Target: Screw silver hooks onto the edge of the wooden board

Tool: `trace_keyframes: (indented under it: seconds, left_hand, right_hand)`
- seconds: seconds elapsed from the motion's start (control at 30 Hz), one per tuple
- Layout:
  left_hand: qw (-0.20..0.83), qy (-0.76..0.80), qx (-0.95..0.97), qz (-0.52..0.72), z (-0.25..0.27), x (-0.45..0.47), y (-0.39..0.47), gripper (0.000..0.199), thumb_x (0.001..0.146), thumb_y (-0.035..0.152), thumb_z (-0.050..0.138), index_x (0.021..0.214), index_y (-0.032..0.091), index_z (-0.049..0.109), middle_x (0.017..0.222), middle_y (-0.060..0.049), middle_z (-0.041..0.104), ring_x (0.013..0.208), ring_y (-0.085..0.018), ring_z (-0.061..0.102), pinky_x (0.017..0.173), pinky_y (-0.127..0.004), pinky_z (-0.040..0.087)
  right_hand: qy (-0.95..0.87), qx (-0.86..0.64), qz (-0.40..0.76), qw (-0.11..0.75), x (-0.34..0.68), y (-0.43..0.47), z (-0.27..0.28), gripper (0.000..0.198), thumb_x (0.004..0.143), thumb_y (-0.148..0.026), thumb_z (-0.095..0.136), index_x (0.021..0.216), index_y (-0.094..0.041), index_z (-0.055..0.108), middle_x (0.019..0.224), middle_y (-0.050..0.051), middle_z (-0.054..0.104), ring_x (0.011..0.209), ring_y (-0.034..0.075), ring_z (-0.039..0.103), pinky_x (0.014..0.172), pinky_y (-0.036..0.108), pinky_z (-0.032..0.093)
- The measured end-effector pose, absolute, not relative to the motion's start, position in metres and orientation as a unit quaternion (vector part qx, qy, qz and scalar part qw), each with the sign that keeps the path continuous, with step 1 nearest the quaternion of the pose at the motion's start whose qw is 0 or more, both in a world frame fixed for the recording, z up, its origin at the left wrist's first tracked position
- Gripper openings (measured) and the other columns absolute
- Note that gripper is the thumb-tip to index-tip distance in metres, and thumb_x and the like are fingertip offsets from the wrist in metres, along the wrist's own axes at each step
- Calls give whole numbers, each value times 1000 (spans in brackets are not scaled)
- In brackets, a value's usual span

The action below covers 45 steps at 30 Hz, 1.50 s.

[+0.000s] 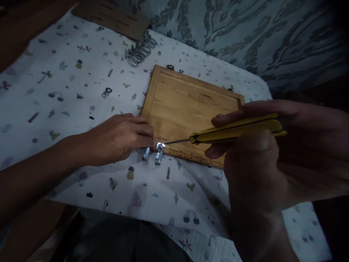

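A yellow-and-black screwdriver (234, 129) is gripped in my right hand (272, 156), fingers and thumb around its handle. Its thin shaft points left, with the tip at a brightly lit metal hook (159, 156) on the near edge of a wooden board (188, 105). My left hand (128, 136) is closed at the board's near left corner, fingertips beside that hook. Just below those fingertips, another metal hook (146, 154) shows at the edge. What the fingertips pinch, if anything, is hidden. Small dark holes run along the board's near edge, right of the hooks.
Several metal hooks (140, 50) lie in a row behind the board. Farther back is a brown slotted sheet (111, 17). A patterned cloth (65, 120) covers the table, beside a leaf-patterned surface (245, 36). A dark arm (29, 25) reaches in at upper left.
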<state>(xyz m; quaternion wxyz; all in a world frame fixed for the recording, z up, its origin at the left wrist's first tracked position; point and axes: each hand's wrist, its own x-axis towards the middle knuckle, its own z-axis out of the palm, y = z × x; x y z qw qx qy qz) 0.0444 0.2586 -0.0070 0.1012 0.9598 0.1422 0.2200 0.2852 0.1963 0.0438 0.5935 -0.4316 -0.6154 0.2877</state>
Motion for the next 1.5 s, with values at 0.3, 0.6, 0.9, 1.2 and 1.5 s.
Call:
trace_keyframes:
  seconds: [0.3,0.6,0.9,1.2,1.5]
  left_hand:
    - [103,136,960,222,-7,45,259,50,79,-7,39,114,17,66,115,-7,72,105,-22,65,89,-36,54]
    - [94,148,962,210,-6,45,257,50,86,-4,31,115,17,67,112,-5,72,101,-21,65,86,-36,55]
    - [87,136,968,192,-4,45,260,51,80,-4,35,115,16,67,114,-6,72,102,-22,66,85,-38,57]
    - [91,141,969,180,-4,44,261,54,83,-3,31,118,19,66,111,-2,70,101,-21,65,83,-36,56]
    - [86,129,960,232,-10,45,261,43,86,0,36,113,19,64,106,-1,71,99,-22,67,84,-39,57]
  right_hand:
    - [-614,-410,231,634,270,200,36,16,82,-23,78,98,-23,78,87,1,74,61,14,68,43,24,61]
    - [-657,-397,167,618,269,203,42,14,75,-20,82,89,-19,80,82,5,74,62,18,67,44,29,54]
    - [-715,-376,227,544,272,198,52,31,89,-21,72,115,-37,67,115,-2,70,85,18,71,50,26,53]
    - [-693,-447,173,539,273,195,55,13,76,-27,84,87,-25,77,85,4,71,64,20,63,53,37,52]
    - [-697,-415,184,555,264,197,51,22,81,-20,80,98,-29,68,84,0,69,72,20,68,53,30,52]
